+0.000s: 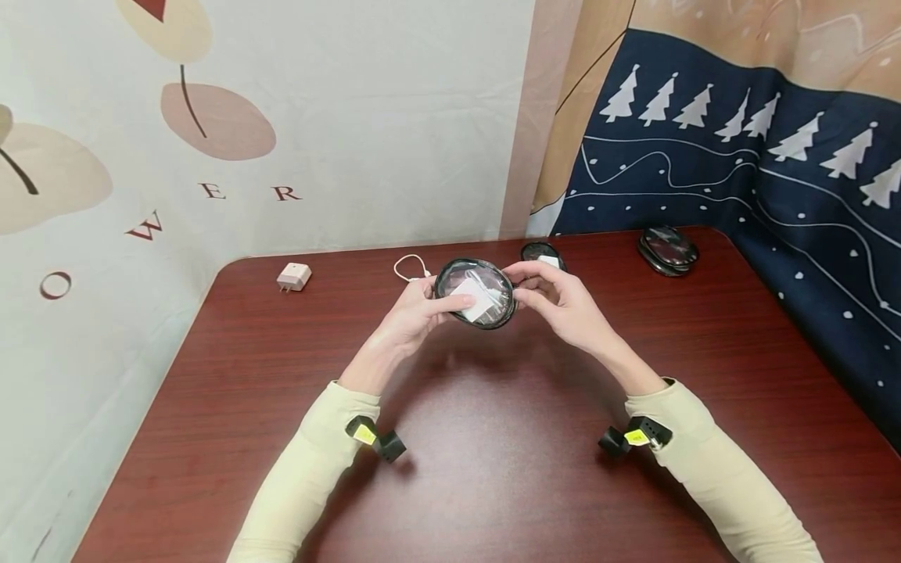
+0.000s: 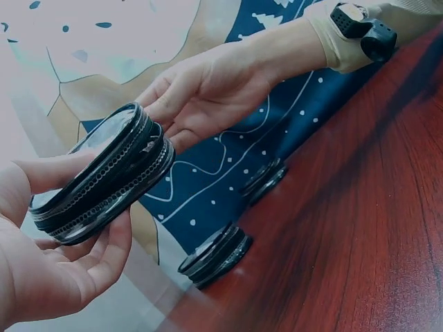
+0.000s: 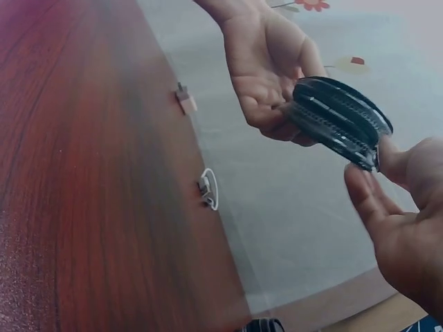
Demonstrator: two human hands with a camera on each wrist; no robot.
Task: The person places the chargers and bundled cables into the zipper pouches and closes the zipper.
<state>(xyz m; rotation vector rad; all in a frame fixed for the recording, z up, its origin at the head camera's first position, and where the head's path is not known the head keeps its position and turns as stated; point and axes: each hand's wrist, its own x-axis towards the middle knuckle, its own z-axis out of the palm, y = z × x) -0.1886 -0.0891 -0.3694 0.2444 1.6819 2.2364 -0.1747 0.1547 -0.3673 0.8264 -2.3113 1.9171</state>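
A small round zippered pouch with clear faces and black trim is held above the table. White items show through its clear top. My left hand grips the pouch from the left, thumb on the top face and fingers underneath, as the left wrist view shows. At the opposite edge, my right hand pinches the zippered rim with thumb and fingertips. Whether it holds the zipper pull itself is too small to tell. The zipper side of the pouch appears closed in the left wrist view.
A second pouch with something white lies behind my right hand. Another black-trimmed pouch sits at the table's back right. A white plug adapter and a looped white cable lie along the back edge of the table.
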